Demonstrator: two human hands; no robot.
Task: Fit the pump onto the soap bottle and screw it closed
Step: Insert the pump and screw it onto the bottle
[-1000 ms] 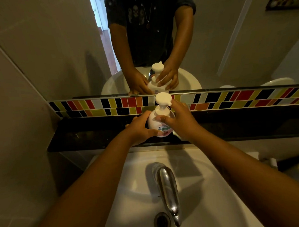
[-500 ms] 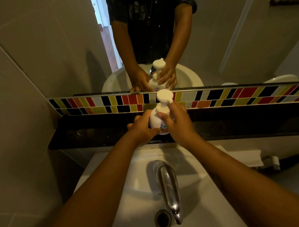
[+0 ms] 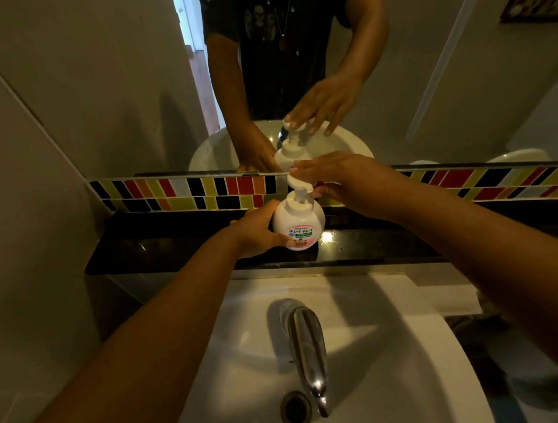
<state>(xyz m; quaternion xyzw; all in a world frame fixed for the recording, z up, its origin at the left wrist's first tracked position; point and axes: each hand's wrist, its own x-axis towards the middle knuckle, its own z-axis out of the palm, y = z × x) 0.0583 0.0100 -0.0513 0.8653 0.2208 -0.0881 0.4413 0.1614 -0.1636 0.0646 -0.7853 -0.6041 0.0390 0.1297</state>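
Left hand (image 3: 256, 231) wraps the soap bottle (image 3: 299, 223) from its left side, fingers clenched on the round body, likely to stop it spinning while the top gets turned. Bottle stands upright on the dark bench (image 3: 177, 244), just in front of the tiled strip (image 3: 190, 191) under the mirror (image 3: 106, 91). Pump (image 3: 299, 185) sits in the neck, looks seated. Right hand (image 3: 343, 179) lies over the pump head, fingers (image 3: 304, 164) spread flat, touching rather than gripping. Sink (image 3: 389, 350) and tap (image 3: 306, 344) near, unused.
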